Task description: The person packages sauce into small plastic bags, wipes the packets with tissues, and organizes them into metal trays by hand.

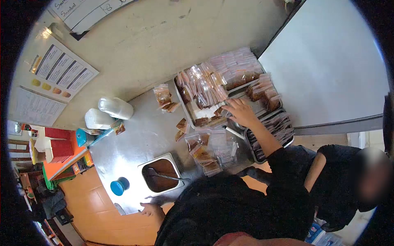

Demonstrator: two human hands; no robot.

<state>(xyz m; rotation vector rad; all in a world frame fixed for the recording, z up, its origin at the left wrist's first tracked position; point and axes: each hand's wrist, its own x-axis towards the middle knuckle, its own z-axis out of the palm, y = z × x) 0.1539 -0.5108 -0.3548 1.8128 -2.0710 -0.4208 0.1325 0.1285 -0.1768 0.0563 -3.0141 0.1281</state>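
Observation:
My right hand (241,113) reaches over a metal tray (189,116) of small zip bags with brown filling. Its fingers are spread, close to a few brown bags (202,121) at the tray's near end; whether they touch one is hard to see. Upright rows of filled bags (204,84) pack the tray's far part. My left hand (152,210) is at the near edge of the steel table (127,144), fingers stretched out, holding nothing visible. Close to it stand a steel pan (160,174) of brown contents with a spoon (166,176) inside, and a round blue-topped container (117,187).
Loose bags (205,149), some filled, lie mid-table. More filled bags (164,98) lie near the wall, beside white plastic-wrapped rolls (115,108). A dark tray (271,133) of bags is at the right. Another person (336,180) in black is close on my right.

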